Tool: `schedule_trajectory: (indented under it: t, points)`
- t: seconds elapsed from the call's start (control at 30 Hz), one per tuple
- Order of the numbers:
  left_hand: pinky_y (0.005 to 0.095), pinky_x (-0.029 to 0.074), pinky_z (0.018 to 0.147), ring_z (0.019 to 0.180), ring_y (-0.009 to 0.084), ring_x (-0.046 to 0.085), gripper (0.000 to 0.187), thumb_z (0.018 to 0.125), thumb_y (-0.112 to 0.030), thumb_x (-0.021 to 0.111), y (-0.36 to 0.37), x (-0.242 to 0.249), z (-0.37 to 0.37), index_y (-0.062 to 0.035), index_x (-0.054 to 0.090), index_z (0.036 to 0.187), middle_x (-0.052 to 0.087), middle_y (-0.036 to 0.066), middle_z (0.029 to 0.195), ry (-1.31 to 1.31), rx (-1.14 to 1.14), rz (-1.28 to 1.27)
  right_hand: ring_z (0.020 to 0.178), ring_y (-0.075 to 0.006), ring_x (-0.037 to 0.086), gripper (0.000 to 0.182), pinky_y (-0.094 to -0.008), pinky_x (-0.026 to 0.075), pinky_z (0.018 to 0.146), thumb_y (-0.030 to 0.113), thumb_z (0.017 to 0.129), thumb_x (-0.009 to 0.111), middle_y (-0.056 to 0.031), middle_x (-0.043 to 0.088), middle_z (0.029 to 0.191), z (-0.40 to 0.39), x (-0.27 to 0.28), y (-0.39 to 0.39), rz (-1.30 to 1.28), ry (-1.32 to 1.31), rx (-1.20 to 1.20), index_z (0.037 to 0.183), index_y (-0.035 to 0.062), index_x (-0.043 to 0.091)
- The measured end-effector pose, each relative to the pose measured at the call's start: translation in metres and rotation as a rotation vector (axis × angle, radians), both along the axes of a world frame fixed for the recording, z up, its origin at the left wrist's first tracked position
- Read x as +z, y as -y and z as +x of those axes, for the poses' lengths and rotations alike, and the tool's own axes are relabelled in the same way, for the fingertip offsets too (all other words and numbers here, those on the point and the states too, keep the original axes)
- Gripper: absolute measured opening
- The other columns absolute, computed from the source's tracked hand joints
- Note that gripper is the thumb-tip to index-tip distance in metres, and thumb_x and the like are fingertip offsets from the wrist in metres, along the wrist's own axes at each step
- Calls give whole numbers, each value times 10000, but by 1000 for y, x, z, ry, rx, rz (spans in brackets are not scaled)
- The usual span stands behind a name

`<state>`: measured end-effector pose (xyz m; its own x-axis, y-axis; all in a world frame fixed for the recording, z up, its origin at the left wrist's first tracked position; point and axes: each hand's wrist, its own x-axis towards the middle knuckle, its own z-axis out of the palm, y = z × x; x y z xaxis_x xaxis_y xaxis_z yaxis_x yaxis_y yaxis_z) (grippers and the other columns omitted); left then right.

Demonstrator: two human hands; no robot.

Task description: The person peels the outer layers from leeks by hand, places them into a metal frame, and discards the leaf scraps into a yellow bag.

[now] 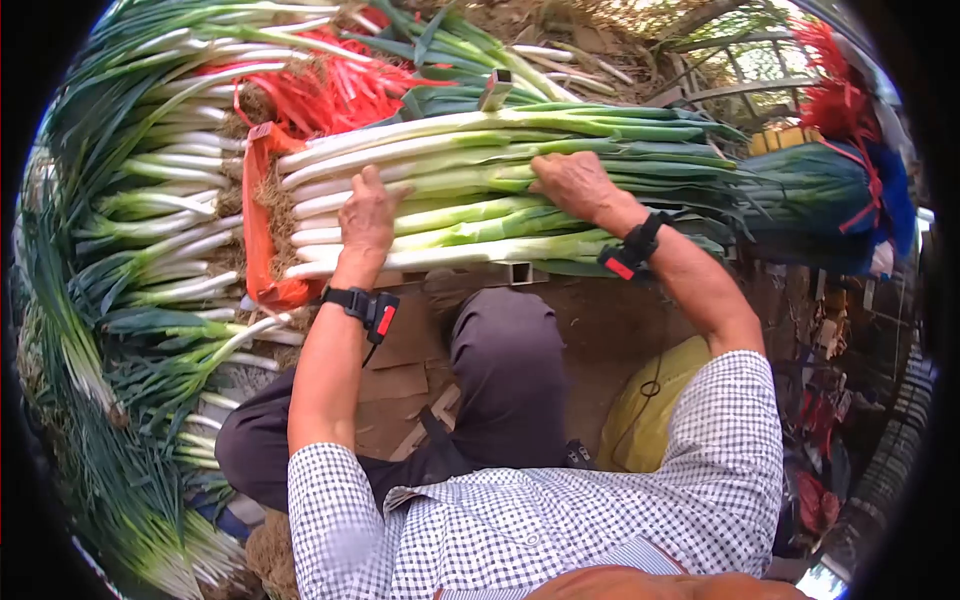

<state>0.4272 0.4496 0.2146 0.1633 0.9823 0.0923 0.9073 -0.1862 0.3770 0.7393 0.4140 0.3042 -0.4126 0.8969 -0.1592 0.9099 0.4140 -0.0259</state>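
A row of long leeks lies side by side across a low metal frame, white root ends to the left and dark green leaves to the right. My left hand is closed over the white shanks near the root end, its thumb lying across a stalk. Farther right, my right hand has its fingers curled round a leek where white turns to green. Its fingertips are partly hidden. An orange-red board stands upright by the root ends. Both wrists wear black straps with small devices.
Many loose leeks are heaped along the left. Red plastic strips lie behind the frame. At the right rests a tied leek bundle, with red strips hanging above. A yellow sack sits by my right elbow, and my knee is close to the frame.
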Motion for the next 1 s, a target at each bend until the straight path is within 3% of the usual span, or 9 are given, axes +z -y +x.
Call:
schedule_trajectory:
  t: [0.13, 0.33, 0.5, 0.63, 0.77, 0.87, 0.9, 0.93, 1.0]
  points:
    - [479, 534, 659, 785, 403, 651, 528, 820, -483, 701, 1, -12, -3, -65, 466, 1042, 573, 183, 961, 85, 12, 40, 672, -354, 655, 274, -441, 511, 589, 294, 849, 680, -148, 638, 698, 0, 7, 41, 69, 5, -196, 798, 57, 554]
    - [490, 518, 662, 802, 437, 635, 558, 835, -424, 709, 0, -16, -10, -34, 478, 1160, 584, 214, 1000, 73, -90, 135, 692, -354, 656, 285, -462, 505, 612, 316, 856, 666, -155, 642, 682, 33, 4, 25, 22, 37, -123, 783, 54, 581]
    - [486, 514, 676, 813, 432, 633, 557, 845, -412, 704, 4, -11, -4, -9, 497, 1170, 594, 216, 993, 48, -13, 99, 777, -378, 679, 340, -477, 530, 692, 376, 846, 650, -192, 680, 768, 44, -3, 4, -166, -22, -189, 837, 36, 650]
    - [473, 512, 708, 836, 404, 637, 538, 840, -368, 722, 9, 10, 2, -10, 506, 1178, 618, 205, 1015, 28, -237, 347, 776, -375, 682, 309, -478, 530, 691, 375, 843, 654, -199, 682, 769, 41, -5, 17, -63, -32, -218, 851, 66, 657]
    - [470, 510, 715, 857, 397, 634, 599, 811, -365, 748, 5, 24, 49, -39, 479, 1236, 622, 202, 1027, 109, -228, -14, 789, -368, 679, 310, -465, 525, 685, 386, 832, 665, -190, 684, 790, 38, -5, 22, -68, -37, -294, 839, 76, 652]
    - [473, 509, 712, 858, 405, 634, 644, 794, -383, 758, 2, 3, 66, -72, 461, 1274, 614, 201, 1008, 131, -236, 1, 745, -361, 659, 330, -451, 507, 669, 380, 841, 686, -166, 661, 745, 49, 9, 24, -80, -208, -262, 804, 59, 622]
    - [476, 508, 709, 855, 409, 634, 652, 789, -389, 760, 5, 1, 64, -81, 459, 1279, 610, 200, 1001, 139, -234, 6, 727, -319, 655, 249, -396, 509, 673, 292, 850, 699, -170, 659, 772, 64, 19, 25, -141, -468, -314, 869, 46, 662]
    - [479, 508, 707, 852, 412, 635, 661, 785, -395, 762, 2, 1, 61, -91, 456, 1285, 606, 200, 993, 147, -216, 23, 721, -295, 652, 187, -355, 516, 684, 192, 860, 692, -184, 671, 814, 81, 36, 26, 59, -625, -279, 947, 27, 681]
    - [481, 509, 705, 840, 416, 635, 668, 779, -398, 767, 1, 1, 58, -97, 456, 1288, 596, 195, 972, 152, -202, 7, 829, -308, 657, 152, -365, 523, 746, 126, 863, 672, -169, 687, 928, 124, 86, 39, 410, -641, -573, 960, 9, 684]
